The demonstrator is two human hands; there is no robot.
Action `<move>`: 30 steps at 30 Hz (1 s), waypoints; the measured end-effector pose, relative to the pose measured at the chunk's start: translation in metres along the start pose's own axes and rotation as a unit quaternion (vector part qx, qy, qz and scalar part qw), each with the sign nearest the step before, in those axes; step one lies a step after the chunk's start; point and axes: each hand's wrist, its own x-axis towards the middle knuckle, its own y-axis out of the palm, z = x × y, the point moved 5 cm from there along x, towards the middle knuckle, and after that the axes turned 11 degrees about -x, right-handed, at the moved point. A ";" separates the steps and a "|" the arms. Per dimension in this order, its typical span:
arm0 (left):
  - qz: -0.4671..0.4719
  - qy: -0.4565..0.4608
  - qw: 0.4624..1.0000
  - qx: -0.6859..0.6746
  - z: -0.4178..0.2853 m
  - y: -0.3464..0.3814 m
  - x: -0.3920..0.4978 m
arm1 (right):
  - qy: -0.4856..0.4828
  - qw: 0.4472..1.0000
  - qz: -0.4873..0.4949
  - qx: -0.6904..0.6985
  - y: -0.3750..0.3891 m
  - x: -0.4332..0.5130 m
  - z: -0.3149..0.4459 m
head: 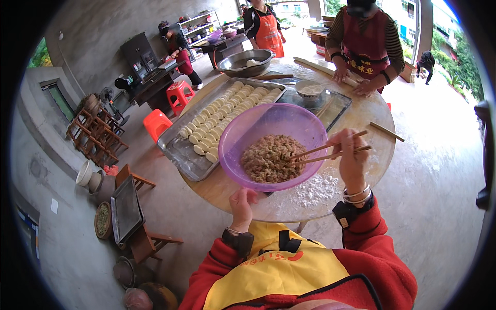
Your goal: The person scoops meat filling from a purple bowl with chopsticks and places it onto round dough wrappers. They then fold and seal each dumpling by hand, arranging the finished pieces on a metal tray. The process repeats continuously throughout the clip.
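Observation:
A purple plastic bowl of minced filling stands near me on the round wooden table. My right hand grips a pair of wooden chopsticks, their tips in the filling. My left hand is at the bowl's near lower rim; whether its fingers grip the rim is hard to tell. Behind and left of the bowl, rows of shaped dumplings fill much of a metal tray. White flour lies heaped on the table between my hands. A small white bowl sits beyond the purple one.
Across the round table, a person in a dark red apron presses on a long dough strip. A steel basin stands at the far left, a short stick at the right. Red stools and a bench bearing trays are left.

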 end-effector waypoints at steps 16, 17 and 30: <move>-0.008 0.001 1.000 -0.002 0.002 0.000 0.000 | 0.005 0.993 0.043 -0.112 0.034 -0.013 -0.035; -0.011 -0.001 1.000 -0.003 0.002 -0.001 0.000 | 0.005 0.993 0.045 -0.105 0.036 -0.013 -0.036; -0.019 -0.013 1.000 0.017 -0.001 0.001 -0.001 | 0.019 0.999 -0.014 -0.038 0.002 0.005 -0.023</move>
